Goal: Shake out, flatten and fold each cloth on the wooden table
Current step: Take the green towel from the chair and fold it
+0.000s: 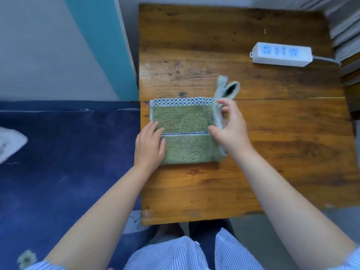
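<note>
Head view: a green terry cloth with a blue-checked border (183,131) is lying near the left edge of the worn wooden table (272,152), mid-fold. The left hand (150,147) is pressing it flat, fingers straight. The right hand (229,129) is pinching the raised right end — seemingly 1 fold under way. Next, likely laying that flap leftward, edges aligned. A white power strip (281,54) is sitting well apart.
</note>
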Motion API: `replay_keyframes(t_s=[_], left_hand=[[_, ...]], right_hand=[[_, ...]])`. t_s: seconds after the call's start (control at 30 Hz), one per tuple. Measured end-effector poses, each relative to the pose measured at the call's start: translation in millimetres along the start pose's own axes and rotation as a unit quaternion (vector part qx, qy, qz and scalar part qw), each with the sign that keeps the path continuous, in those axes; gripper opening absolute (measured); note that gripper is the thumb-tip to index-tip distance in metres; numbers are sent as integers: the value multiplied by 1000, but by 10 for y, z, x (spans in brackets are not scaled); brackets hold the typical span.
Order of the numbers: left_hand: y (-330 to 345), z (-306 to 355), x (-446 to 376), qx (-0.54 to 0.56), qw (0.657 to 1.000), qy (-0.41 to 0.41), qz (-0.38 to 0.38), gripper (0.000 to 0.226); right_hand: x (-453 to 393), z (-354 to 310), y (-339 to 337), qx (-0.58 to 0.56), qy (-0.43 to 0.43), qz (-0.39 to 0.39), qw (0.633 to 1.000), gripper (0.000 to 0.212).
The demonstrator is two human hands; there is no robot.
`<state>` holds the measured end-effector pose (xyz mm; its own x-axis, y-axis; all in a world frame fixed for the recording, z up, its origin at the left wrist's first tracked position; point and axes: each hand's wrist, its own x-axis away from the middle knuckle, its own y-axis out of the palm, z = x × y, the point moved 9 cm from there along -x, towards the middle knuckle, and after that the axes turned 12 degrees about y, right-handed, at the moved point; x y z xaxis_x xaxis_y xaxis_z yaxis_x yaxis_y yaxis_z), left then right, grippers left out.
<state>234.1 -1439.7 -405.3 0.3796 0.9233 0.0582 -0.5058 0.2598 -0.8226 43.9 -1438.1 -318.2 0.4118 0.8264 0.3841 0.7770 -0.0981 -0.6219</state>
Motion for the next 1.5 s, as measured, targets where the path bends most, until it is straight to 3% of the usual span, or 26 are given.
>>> replay_keyframes(t_s=[0.1, 0.23, 0.37, 0.5, 0.6, 0.73, 0.83, 0.93, 1.0, 1.1, 1.2, 1.27, 1.37, 1.43, 1.5], left_hand=[[-148, -226, 106, 10, 1000, -17, 16, 36], [-344, -542, 240, 34, 996, -78, 35, 42], [-374, -720, 320, 42, 993, -106, 21, 30], [-210, -654, 242, 4, 997, -44, -70, 32], [-151, -585, 172, 11, 996, -31, -80, 33], [-177, -517, 100, 70, 994, -71, -36, 32], [-153, -430, 77, 105, 988, -113, -19, 32], [-79, -300, 68, 101, 985, -137, -22, 43], [4, -254, 85, 83, 985, -149, -38, 47], [73, -257, 129, 75, 983, -160, -40, 45], [157, -318, 216, 32, 986, -156, -52, 46], [174, -352, 231, -16, 988, -143, -58, 49], [131, -230, 169, -108, 994, -18, -2, 66], [148, -205, 165, -160, 987, 21, 20, 77], [113, -180, 162, -185, 980, 47, 57, 73]], right_hand=[[130, -156, 572, 38, -46, -30, 998, 55], [112, -100, 1085, 21, -22, -61, 998, 55], [106, -85, 1246, 8, -16, -63, 998, 55], [137, -64, 1387, 22, -16, -81, 996, 55], [160, -33, 1530, 61, -24, -132, 989, 54], [215, 95, 1511, -68, 43, -213, 974, 57], [207, 132, 1205, -96, 4, -160, 982, 54], [100, 39, 817, 51, -132, -6, 990, 48], [-83, 7, 745, 154, -174, 35, 972, 50], [-384, 127, 865, 294, -110, -28, 949, 63], [-491, 206, 1071, 398, -141, -69, 904, 76], [-558, 258, 1121, 405, -138, -66, 902, 73], [-568, 251, 1114, 371, -162, -49, 913, 80], [-543, 251, 1079, 331, -172, -52, 926, 79], [-485, 266, 1036, 292, -177, -54, 938, 75]])
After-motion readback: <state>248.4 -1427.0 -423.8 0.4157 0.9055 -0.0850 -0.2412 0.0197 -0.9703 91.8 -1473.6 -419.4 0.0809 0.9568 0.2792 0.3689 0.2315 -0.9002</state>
